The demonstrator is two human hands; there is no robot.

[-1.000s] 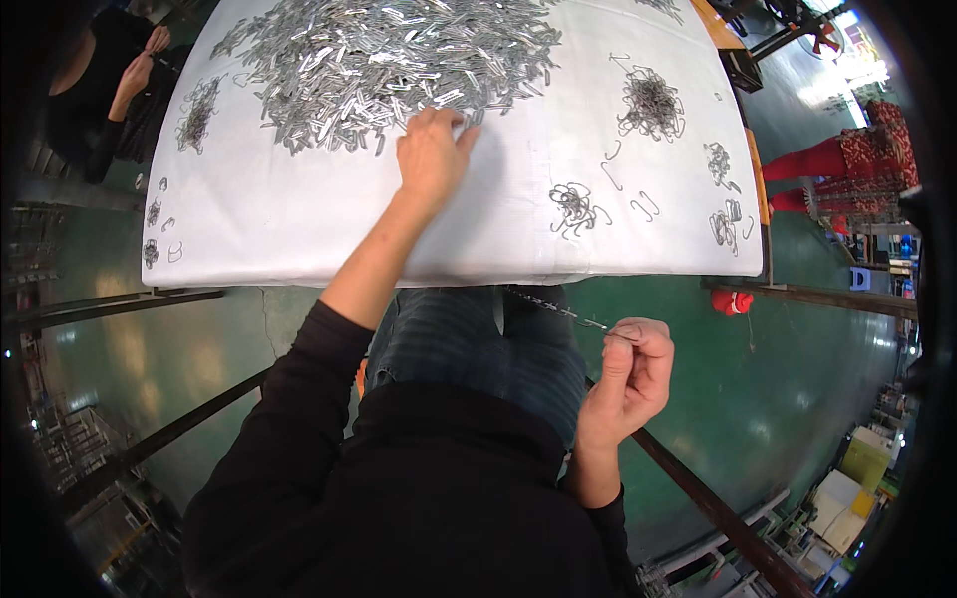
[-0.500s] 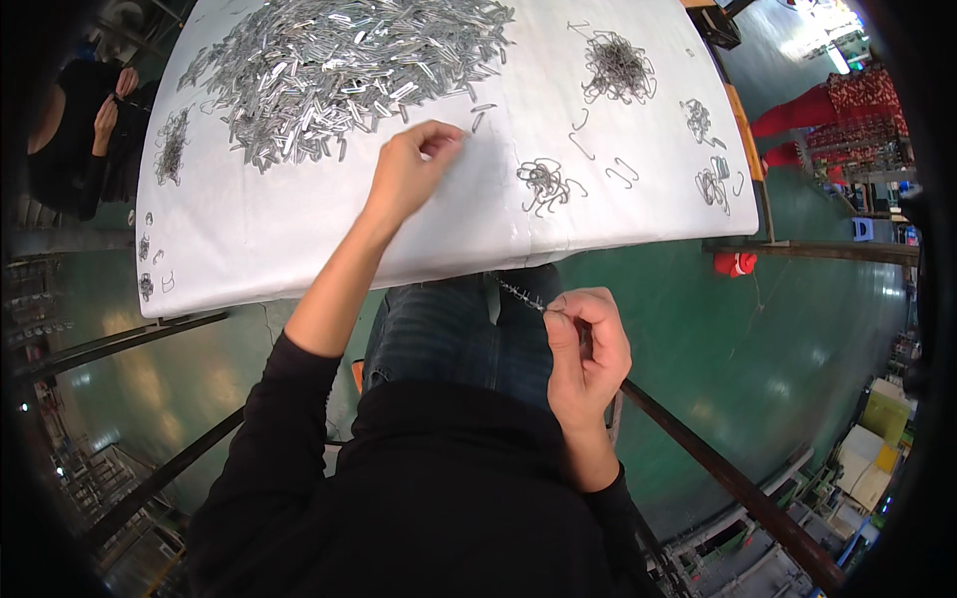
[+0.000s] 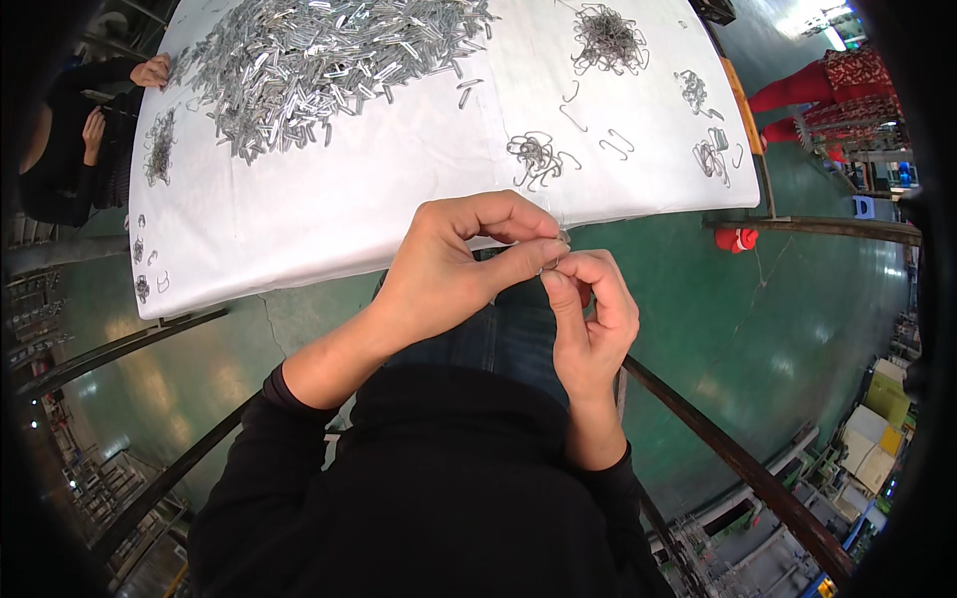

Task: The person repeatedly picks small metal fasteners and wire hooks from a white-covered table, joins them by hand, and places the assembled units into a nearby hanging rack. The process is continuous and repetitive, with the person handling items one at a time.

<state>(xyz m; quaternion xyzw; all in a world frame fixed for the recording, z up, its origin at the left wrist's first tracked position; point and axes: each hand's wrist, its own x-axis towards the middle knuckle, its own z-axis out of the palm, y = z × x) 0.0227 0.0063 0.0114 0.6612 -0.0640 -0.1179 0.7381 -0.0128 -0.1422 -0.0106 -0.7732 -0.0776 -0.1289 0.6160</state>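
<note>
Over your lap, your left hand (image 3: 454,264) and right hand (image 3: 588,309) pinch one small metal piece (image 3: 558,261) together. On the counter (image 3: 299,209), the large heap of metal clips (image 3: 319,60) remains, beside only small wire clusters (image 3: 538,159).

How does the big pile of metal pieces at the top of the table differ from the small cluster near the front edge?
The big pile is a wide heap of straight, flat silver clips; the small cluster is a few tangled, looped wire hooks. The pile lies far from the hands, while the cluster sits just beyond the left hand. Both are bare metal on the white table cover.

A black long-sleeved top (image 3: 419,498) is worn, cuffs pushed above the wrists; blue jeans (image 3: 498,339) are seen below the bare hands.
</note>
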